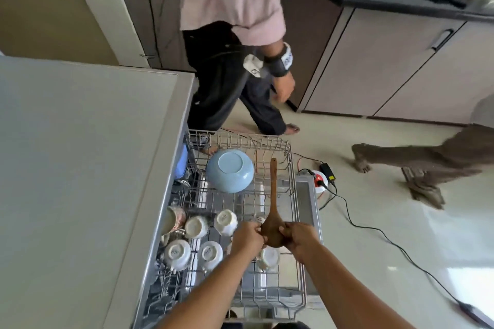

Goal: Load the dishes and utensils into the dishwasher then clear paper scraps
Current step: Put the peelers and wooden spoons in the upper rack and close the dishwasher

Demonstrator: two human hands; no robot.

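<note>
Pale grey countertop [80, 168] fills the left side, and no dishes or paper scraps show on the part in view. Just beside it the dishwasher's upper rack [294, 157] is pulled out and partly loaded. A mug [173, 218] leans at the rack's left edge, and five white cups [177, 253] sit upside down across the near half. A blue bowl [230, 170] lies upside down toward the far end.

The left hand [247, 239] pinches the left edge of the wooden spoon [273, 195] at its broad end. The spoon's handle points away over the rack's right side, toward the far rim. Whether it touches the wires cannot be told. The right hand [300, 238] grips the same broad end from the other side, with the thumb on top.

Further right, a cable [347, 211] runs across the floor, and a second person [232, 8] stands beyond the rack.

As a judgement, loading is well under way: cups and bowl are placed, and the spoon is the item in hand, not yet set down. What dishes remain cannot be seen. The paper clearing appears not yet begun.
</note>
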